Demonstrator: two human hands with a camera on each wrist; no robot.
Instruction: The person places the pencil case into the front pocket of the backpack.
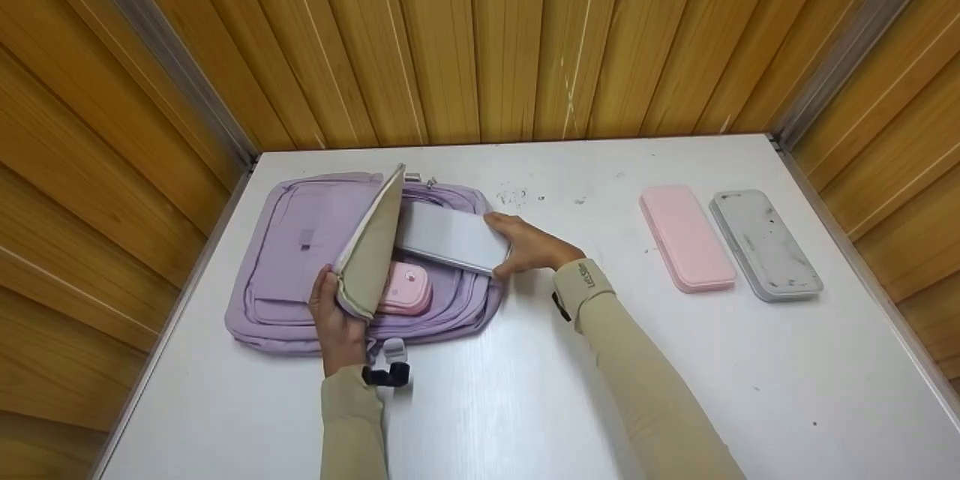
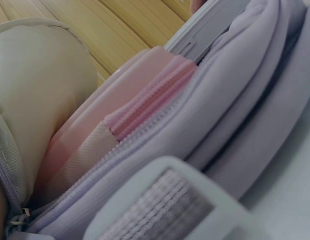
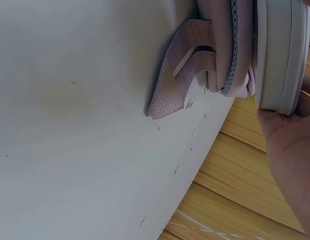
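Observation:
A lavender backpack point(image 1: 289, 277) lies flat on the table with its front compartment unzipped. My left hand point(image 1: 339, 326) grips the lower edge of the raised flap point(image 1: 373, 259), whose cream lining faces right. Between thumb and fingers, my right hand point(image 1: 534, 246) holds one end of a flat, light grey box-shaped case point(image 1: 452, 234). The case's other end is inside the open compartment, partly behind the flap. Nearer me in the compartment sits a pink case point(image 1: 409, 289), partly covered by the flap; in the left wrist view the pink case point(image 2: 140, 80) lies along the zip.
At the table's right, a pink hard case point(image 1: 688, 238) and a scuffed grey hard case point(image 1: 765, 244) lie side by side. A pale strap buckle point(image 1: 394, 349) rests at the backpack's near edge. Wood-grain panels point(image 1: 510, 45) enclose the table's back and sides.

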